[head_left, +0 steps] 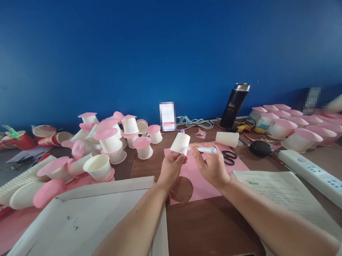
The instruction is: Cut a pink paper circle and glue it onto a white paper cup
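Observation:
In my left hand is a small white paper cup, tilted, with the fingers closed around its lower part. My right hand grips a white pen whose tip points left and meets or nearly meets the cup's side. A bit of something purple shows behind the cup's top edge. Below both hands lies a sheet of pink paper with a round hole cut from it. Black-handled scissors rest on that paper beside my right hand, their blades partly hidden.
Several white cups with pink paper discs crowd the left; more capped cups stand at right. Another cup lies on its side near a black flask. A power strip, written sheets and a white box lid flank my arms.

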{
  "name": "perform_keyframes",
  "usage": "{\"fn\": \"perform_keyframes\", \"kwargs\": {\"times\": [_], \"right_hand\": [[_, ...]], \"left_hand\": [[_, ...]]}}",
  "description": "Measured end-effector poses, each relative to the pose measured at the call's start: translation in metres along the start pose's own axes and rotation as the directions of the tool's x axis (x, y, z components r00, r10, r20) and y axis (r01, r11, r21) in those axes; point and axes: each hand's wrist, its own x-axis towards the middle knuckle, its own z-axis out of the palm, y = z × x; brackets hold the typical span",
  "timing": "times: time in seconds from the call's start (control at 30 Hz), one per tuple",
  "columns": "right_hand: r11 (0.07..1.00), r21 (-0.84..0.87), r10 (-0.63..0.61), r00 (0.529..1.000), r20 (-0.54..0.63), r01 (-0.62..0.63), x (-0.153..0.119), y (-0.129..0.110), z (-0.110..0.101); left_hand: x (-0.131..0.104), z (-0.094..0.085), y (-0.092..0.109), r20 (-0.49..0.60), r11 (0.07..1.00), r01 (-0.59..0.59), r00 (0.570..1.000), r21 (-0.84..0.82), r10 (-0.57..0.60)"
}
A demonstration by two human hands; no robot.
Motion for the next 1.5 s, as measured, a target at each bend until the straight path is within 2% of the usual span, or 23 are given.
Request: {"fn": "perform_keyframes", "kwargs": {"times": [0.2,0.37,0.7,0.83,0.93,1.1,1.27,1.43,1.5], "right_hand": [[1.000,0.002,-0.012,1.000,-0.005,0.012,-0.002,0.000,0.001],[0.996,0.012,-0.085,0.996,-0.028,0.086,-0.003,0.000,0.003],[0.996,-0.015,-0.086,0.995,-0.048,0.086,-0.003,0.000,0.004],[0.997,-0.023,-0.080,0.996,-0.027,0.079,-0.002,0.000,0.003],[0.998,-0.014,-0.059,0.998,-0.032,0.059,-0.001,-0.001,0.002],[0.999,-0.002,-0.045,0.999,-0.023,0.045,-0.002,-0.001,0.002],[0.997,0.036,-0.070,0.997,0.006,0.070,-0.005,0.001,0.004],[0.997,0.039,-0.066,0.997,-0.035,0.068,-0.005,0.002,0.004],[0.996,0.050,-0.078,0.997,-0.018,0.079,-0.004,0.002,0.004]], "left_hand": [[0.002,0.000,-0.003,0.008,0.999,0.019,1.000,-0.032,-0.019],[0.002,0.000,-0.004,0.021,1.000,0.010,1.000,-0.024,-0.010],[0.004,0.000,-0.008,0.029,0.996,0.017,0.999,-0.086,-0.014],[0.004,0.001,-0.007,0.053,0.963,0.060,0.997,-0.261,-0.048],[0.003,0.002,-0.002,0.072,0.875,0.113,0.993,-0.471,-0.089],[0.002,0.003,0.005,0.088,0.802,0.150,0.989,-0.578,-0.121],[0.001,0.004,0.007,0.089,0.784,0.160,0.987,-0.599,-0.133],[0.000,0.004,0.007,0.093,0.817,0.154,0.988,-0.556,-0.123],[0.001,0.004,0.006,0.101,0.826,0.154,0.988,-0.542,-0.118]]}}
